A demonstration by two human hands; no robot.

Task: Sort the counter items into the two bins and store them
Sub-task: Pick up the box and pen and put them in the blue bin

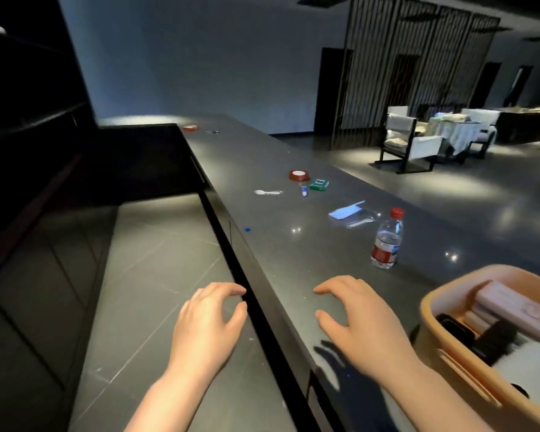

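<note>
- Hovering loosely curled and holding nothing, left hand (pixel 211 316) sits off the counter (pixel 293 244) edge, right hand (pixel 353 316) above it.
- Water bottle (pixel 387 240) stands well beyond the right fingers; orange bin (pixel 434 307) just beside.

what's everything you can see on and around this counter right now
counter: 1, dark grey, runs from near to far
bin: 1, orange, near right, holding boxes and dark items
water bottle: 1, clear with red cap and label, upright beyond the bin
white card: 1, beyond the bottle
plastic spoon: 1, white, mid counter
red dish: 1, mid counter
green box: 1, right of the dish
small tube: 1, blue and white, before the dish
red item: 1, far end
armchairs: 2, white, background
left hand: open, over the counter edge
right hand: open, over the counter
</note>
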